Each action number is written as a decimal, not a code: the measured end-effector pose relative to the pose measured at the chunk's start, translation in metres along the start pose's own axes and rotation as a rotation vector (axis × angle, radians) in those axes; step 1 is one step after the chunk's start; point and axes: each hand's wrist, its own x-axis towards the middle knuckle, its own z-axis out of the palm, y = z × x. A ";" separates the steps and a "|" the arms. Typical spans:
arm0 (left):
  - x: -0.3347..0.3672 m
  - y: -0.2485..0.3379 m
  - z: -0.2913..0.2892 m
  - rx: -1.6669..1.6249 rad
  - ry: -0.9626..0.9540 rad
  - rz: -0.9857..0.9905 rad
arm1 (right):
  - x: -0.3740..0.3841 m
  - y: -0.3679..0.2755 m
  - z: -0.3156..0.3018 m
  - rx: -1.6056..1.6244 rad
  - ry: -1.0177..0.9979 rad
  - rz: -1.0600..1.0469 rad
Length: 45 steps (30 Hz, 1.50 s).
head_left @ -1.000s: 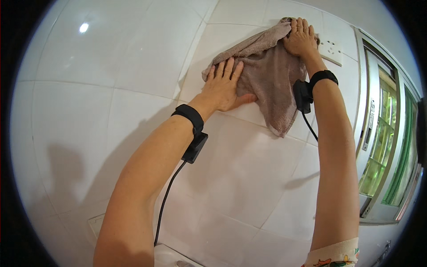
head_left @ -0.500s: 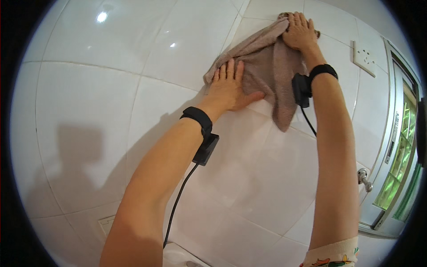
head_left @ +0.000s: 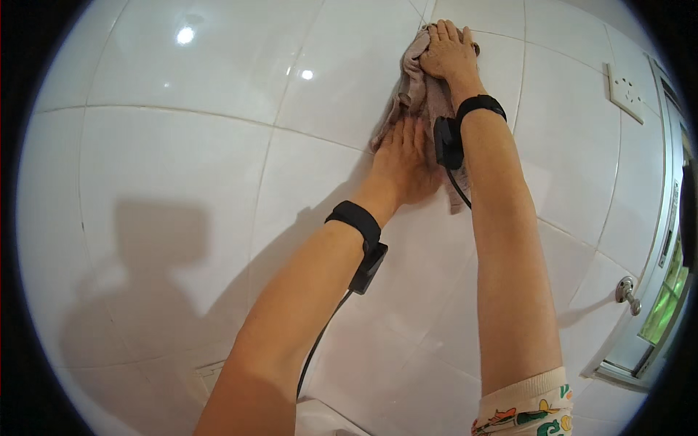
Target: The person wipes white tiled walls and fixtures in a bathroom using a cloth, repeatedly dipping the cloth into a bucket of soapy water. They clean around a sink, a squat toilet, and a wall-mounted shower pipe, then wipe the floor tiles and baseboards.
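Head view: apparently wiping; pressing brown towel (head_left: 416, 89) high on tiled wall (head_left: 567, 145), near an apparent corner edge, under flattened, ungripping right hand (head_left: 446, 58) and, lower, similarly flat left hand (head_left: 407, 161); next, probably calling for even palm pressure.

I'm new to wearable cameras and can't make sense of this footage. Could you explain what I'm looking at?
There's no robot here: these are a person's own two bare hands, seen by a wide fisheye camera worn on the head. That lens bends straight edges and darkens the rim. The surface is a pale tiled wall. The left hand and, higher up, the right hand lie flat over a bunched brownish cloth against it. Each wrist wears a black strap with a small dark box and a cable. To the right are a socket plate and a metal knob-like fitting.
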 end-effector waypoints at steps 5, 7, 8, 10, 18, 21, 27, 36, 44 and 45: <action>0.002 -0.001 0.027 0.115 -0.007 0.105 | -0.015 0.015 0.004 -0.022 -0.117 -0.080; 0.001 0.003 0.034 0.002 -0.001 0.101 | -0.028 0.019 0.009 -0.039 -0.151 -0.109; -0.002 0.006 0.037 -0.096 0.006 0.083 | -0.035 0.020 0.011 -0.042 -0.173 -0.142; -0.011 0.009 0.042 -0.171 0.032 0.104 | -0.052 0.022 0.009 -0.056 -0.193 -0.171; -0.135 0.034 0.082 -0.459 -0.090 0.026 | -0.223 -0.017 -0.002 0.508 -0.164 -0.583; -0.211 0.053 0.103 -0.510 -0.240 -0.041 | -0.295 -0.031 -0.036 0.482 -0.299 -0.696; -0.260 0.066 0.107 -0.606 -0.397 -0.254 | -0.341 0.009 -0.050 0.488 -0.360 -0.820; -0.033 0.086 0.013 -0.743 0.216 0.039 | -0.149 0.141 -0.099 -0.212 0.057 -0.282; 0.066 0.050 -0.031 -0.412 0.001 0.087 | -0.192 0.196 -0.103 -0.050 -0.150 -0.452; 0.077 0.046 -0.038 -0.297 0.011 0.084 | -0.191 0.196 -0.102 -0.054 -0.152 -0.446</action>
